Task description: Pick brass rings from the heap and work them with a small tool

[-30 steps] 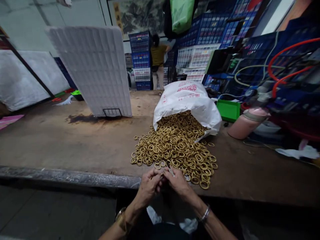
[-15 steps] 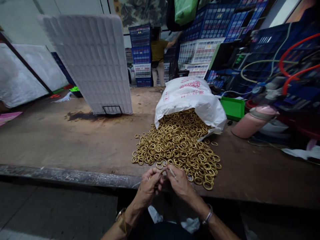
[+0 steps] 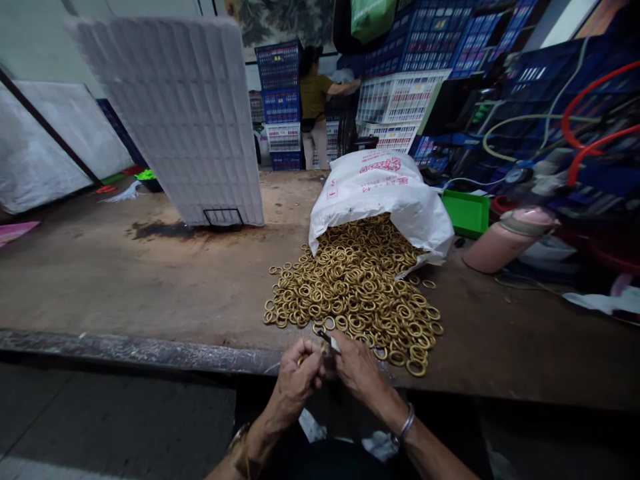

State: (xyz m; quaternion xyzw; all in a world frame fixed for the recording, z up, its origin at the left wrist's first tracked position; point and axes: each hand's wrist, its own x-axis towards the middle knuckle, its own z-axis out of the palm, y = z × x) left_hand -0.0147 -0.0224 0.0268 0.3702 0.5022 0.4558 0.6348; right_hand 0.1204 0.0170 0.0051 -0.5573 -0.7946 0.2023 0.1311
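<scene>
My left hand (image 3: 295, 379) is closed around a brass ring at the near edge of the wooden bench (image 3: 125, 280). My right hand (image 3: 356, 368) is pinched on a thin metal tool (image 3: 327, 339) whose tip meets the ring. Both hands touch each other just in front of a heap of brass rings (image 3: 355, 293). The rings spill from a white sack (image 3: 383, 193) that lies on its side behind the heap.
A white gridded tray (image 3: 180, 120) stands upright on a wire stand at the back left. A green box (image 3: 467, 213) and a pink cylinder (image 3: 505, 243) lie right of the sack. Blue and white crates (image 3: 400, 73) are stacked behind, where another person (image 3: 315, 107) stands.
My hands stay together at the bench edge, shifting slightly as they work the ring. The view has tilted a little. The person at the back has reached an arm toward the crates.
</scene>
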